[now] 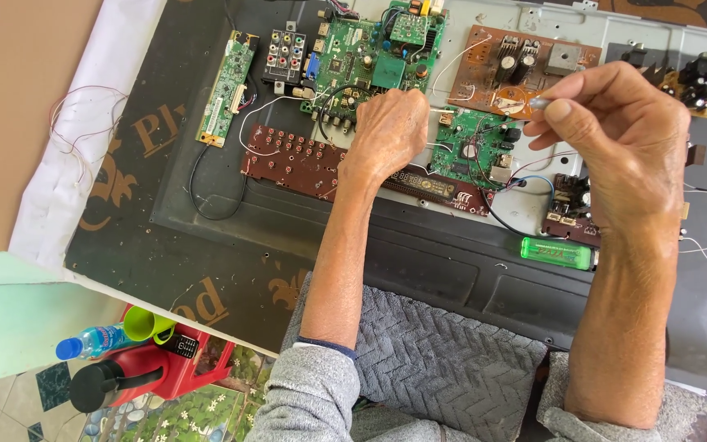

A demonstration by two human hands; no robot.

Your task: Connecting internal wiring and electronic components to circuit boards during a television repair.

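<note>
Dark bench (pixel 231 270) carries an opened metal chassis strewn with circuit boards. Left hand (pixel 388 131) rests curled on a green circuit board (pixel 472 147), grip hidden; right hand (pixel 615 135) pinches a thin metal-tipped tool (pixel 538 104) just above it. Boards lie exposed, loosely wired.

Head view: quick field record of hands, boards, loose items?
left hand: fist down on the green circuit boards, by a white wire
right hand: pinching a thin metal-tipped tool; tip hovers over the brown board
front strip: dark red button board
loose item: green lighter on the dark panel
floor, lower left: blue-capped bottle, green cup
</note>
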